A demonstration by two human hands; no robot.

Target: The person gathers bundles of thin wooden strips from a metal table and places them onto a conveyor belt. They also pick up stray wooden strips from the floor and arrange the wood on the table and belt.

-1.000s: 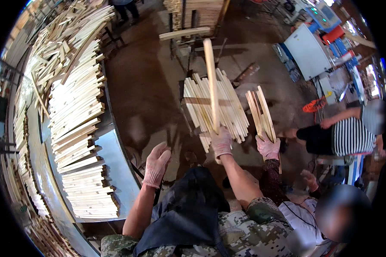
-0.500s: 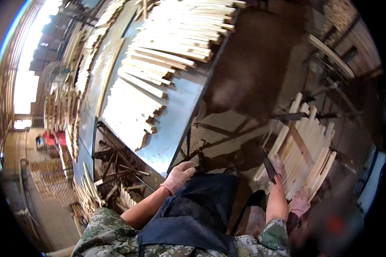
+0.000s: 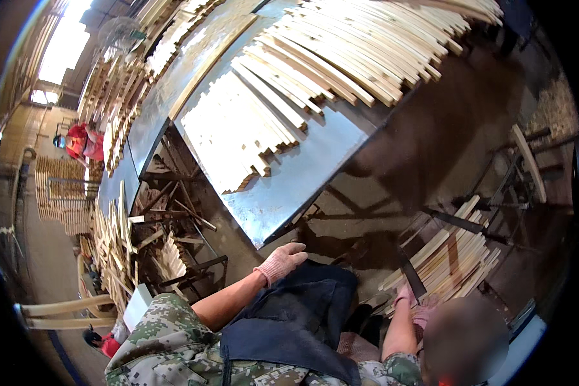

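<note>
My left hand (image 3: 282, 262), in a pale pink knit glove, hovers by the near corner of a metal-topped table (image 3: 283, 196) with nothing in it. Its fingers are stretched out. Over to the right, my right hand (image 3: 403, 294), gloved the same way, is at the near end of a pile of pale wooden strips (image 3: 453, 254). A dark upright bar (image 3: 410, 275) hides its fingers, so any grip is unclear. Close beside it, a co-worker's gloved hand (image 3: 424, 314) is also at the pile.
Many wooden strips (image 3: 347, 58) cover the table in a long row. A co-worker's blurred head (image 3: 466, 341) is close at lower right. Loose strips (image 3: 112, 244) and stacked wood (image 3: 64, 193) stand on the left. A person in red (image 3: 85, 143) is farther back.
The view has swung, so the table appears farther right. My left hand's fingers have straightened. My right hand and the co-worker's hand are now nearer the pile's close end, and the co-worker's head has shifted left.
</note>
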